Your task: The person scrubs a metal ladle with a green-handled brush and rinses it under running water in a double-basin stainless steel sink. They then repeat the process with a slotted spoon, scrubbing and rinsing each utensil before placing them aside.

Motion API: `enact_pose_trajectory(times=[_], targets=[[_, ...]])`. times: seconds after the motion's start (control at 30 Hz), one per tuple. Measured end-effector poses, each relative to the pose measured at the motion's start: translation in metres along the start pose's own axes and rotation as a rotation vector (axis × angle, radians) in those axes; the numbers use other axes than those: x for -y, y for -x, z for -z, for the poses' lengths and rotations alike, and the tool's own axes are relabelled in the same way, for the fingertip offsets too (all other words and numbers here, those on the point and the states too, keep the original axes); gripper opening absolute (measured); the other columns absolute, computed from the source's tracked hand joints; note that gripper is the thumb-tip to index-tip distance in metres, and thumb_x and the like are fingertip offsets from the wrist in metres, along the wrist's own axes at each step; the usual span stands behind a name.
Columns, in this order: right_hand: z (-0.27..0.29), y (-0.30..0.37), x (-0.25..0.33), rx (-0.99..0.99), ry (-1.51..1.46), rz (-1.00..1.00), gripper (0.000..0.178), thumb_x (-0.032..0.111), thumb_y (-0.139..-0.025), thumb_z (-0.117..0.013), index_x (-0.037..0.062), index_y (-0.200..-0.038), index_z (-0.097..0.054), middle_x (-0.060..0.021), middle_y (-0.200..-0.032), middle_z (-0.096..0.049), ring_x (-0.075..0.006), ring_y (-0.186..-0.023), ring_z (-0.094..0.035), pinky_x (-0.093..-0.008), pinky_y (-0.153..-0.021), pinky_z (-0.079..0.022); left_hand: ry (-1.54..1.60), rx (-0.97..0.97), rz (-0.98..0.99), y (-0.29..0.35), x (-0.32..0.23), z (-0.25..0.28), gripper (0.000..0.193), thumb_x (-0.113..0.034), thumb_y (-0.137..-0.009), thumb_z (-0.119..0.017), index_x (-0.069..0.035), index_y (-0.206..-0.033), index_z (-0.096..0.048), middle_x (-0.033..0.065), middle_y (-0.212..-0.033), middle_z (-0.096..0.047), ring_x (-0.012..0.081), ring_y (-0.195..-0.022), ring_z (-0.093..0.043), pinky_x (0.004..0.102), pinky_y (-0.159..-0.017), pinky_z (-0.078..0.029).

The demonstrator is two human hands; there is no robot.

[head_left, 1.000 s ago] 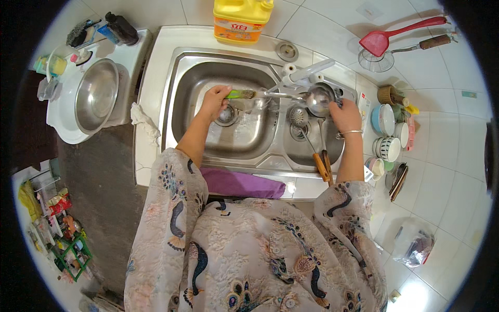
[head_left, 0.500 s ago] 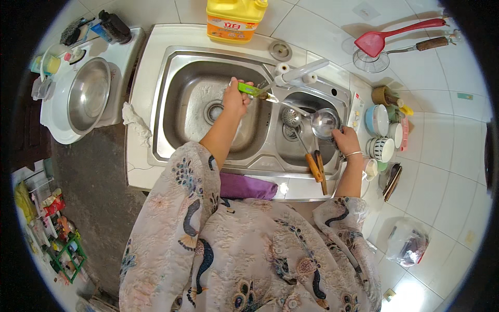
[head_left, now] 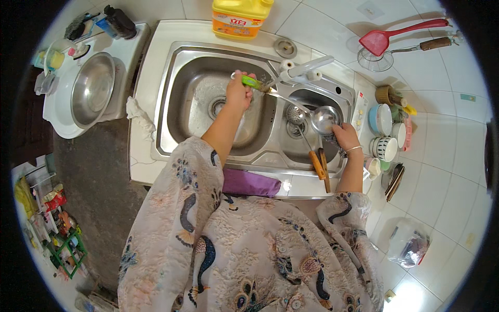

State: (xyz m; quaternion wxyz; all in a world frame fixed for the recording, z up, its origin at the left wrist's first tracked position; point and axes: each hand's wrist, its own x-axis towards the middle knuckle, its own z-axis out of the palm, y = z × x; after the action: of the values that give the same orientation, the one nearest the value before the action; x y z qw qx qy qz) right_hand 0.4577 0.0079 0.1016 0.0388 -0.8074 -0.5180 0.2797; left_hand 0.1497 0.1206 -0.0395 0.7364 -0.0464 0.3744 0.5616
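Firmly Gripping the Ladle (head_left: 324,119) by Its Green Handle (head_left: 251,82)

My left hand (head_left: 239,92) is clenching the handle, and the ladle's bowl is hanging above the small basin (head_left: 299,153). My right hand (head_left: 346,137) is grasping what looks like a dark pad (head_left: 334,139), partly hidden, at the bowl's rim. I'm judging that an unmoving handle matters most, since pressing off-centre could twist the shaft. Even strokes around the curve should serve well, avoiding the slotted ladle (head_left: 295,114) lying below.
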Motion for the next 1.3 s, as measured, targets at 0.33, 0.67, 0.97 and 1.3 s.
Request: enact_pose_trajectory(times=[0.33,0.67,0.97,1.3], targets=[[-0.051,0.003,0.034,-0.012,-0.008,-0.027,0.054,0.042,-0.075,-0.055,-0.0109,-0.084,-0.062,-0.0329,-0.091,-0.059,-0.0448,-0.089,-0.058,-0.0443,-0.081,-0.044,-0.281,0.119,0.189,0.028,0.067,-0.029,0.024,-0.025,-0.095,-0.047,-0.003,-0.089,-0.054,0.0087,-0.077,-0.062,0.0065,-0.042,-0.035,0.0209,-0.034,-0.029],[-0.041,0.003,0.029,0.035,-0.076,-0.048,0.053,0.039,-0.075,-0.055,-0.0135,-0.079,-0.061,-0.0331,-0.083,-0.059,-0.0425,-0.083,-0.06,-0.0427,-0.076,-0.045,-0.319,0.182,-0.032,0.013,0.049,-0.011,0.012,-0.01,-0.093,-0.049,0.001,-0.095,-0.053,0.0115,-0.085,-0.064,0.0064,-0.054,-0.046,0.0187,-0.043,-0.037],[-0.042,0.006,0.012,0.031,-0.131,-0.06,0.054,0.039,-0.075,-0.055,-0.0146,-0.081,-0.06,-0.0295,-0.079,-0.061,-0.0381,-0.079,-0.061,-0.0416,-0.073,-0.045,-0.146,0.158,0.065,0.027,0.033,-0.019,0.011,-0.008,-0.089,-0.051,-0.007,-0.098,-0.055,0.0072,-0.075,-0.062,0.0093,-0.054,-0.05,0.0205,-0.044,-0.04],[-0.018,-0.016,0.021,0.018,-0.026,0.043,0.051,0.038,-0.074,-0.053,-0.0119,-0.078,-0.06,-0.0311,-0.081,-0.059,-0.043,-0.082,-0.059,-0.0434,-0.075,-0.045,-1.617,0.119,-0.951,-0.007,-0.045,0.049,0.059,-0.026,-0.079,-0.066,-0.013,-0.131,-0.041,0.0167,-0.125,-0.049,0.03,-0.109,-0.05,0.0432,-0.089,-0.041]])
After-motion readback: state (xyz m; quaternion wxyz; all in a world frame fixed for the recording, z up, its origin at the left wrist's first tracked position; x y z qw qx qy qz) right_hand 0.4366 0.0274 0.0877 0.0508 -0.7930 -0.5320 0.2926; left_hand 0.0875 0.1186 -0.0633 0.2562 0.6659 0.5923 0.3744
